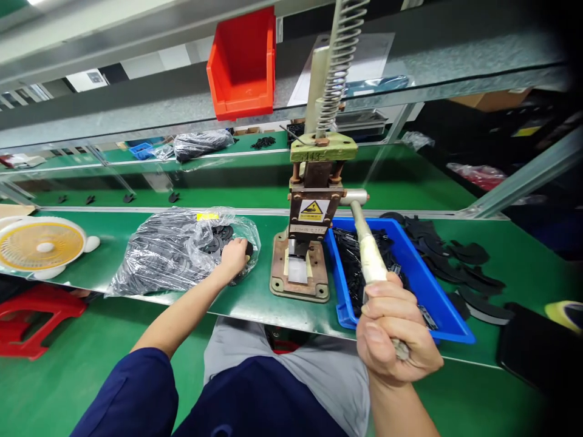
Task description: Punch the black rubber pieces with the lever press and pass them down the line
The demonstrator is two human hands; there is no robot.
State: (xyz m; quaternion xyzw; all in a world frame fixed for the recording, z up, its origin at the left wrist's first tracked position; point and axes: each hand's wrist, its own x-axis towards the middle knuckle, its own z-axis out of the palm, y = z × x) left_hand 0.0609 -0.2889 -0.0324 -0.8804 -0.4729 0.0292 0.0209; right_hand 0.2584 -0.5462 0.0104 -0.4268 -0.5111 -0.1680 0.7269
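My right hand is wrapped around the pale, tape-covered lever of a hand press. At the mouth of a clear plastic bag, my left hand has its fingers closed on a small black part, mostly hidden by the hand. More black curved parts lie inside the bag. The press stands upright on a rusty base plate, with a light metal block under its ram. Just right of the press, a blue tray holds many thin black pieces.
Loose black curved pieces lie right of the tray. A fan is at the bench's left end, near a red stool. An orange-red bin sits on the overhead shelf. A tall spring rises above the press.
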